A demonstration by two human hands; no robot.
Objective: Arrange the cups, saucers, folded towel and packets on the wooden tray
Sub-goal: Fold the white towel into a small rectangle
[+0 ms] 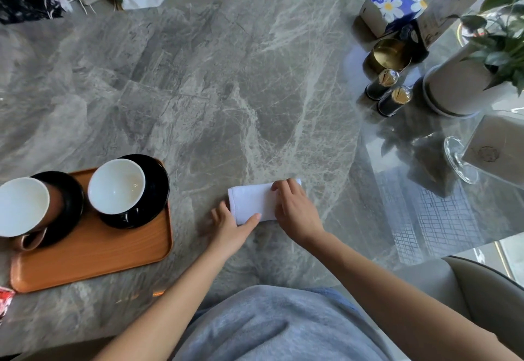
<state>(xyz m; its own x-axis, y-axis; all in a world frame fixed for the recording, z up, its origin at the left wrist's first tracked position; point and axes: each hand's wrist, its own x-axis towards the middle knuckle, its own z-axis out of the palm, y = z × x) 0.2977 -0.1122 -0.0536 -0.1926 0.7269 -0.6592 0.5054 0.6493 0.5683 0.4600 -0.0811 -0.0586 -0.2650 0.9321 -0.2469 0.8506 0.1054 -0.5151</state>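
Nearest the person, on the grey marble table (215, 83), both hands rest on a folded white towel (252, 200). Left hand (231, 227) lies flat at the towel's near left corner, thumb on the cloth, fingers spread, gripping nothing. Right hand (293, 209) presses its curled fingers on the towel's right half. Left of them, a wooden tray (93, 253) carries 2 white cups (116, 186) on black saucers (154, 190). Farther right stand a potted plant (465, 83) and a tissue pack (394, 6).
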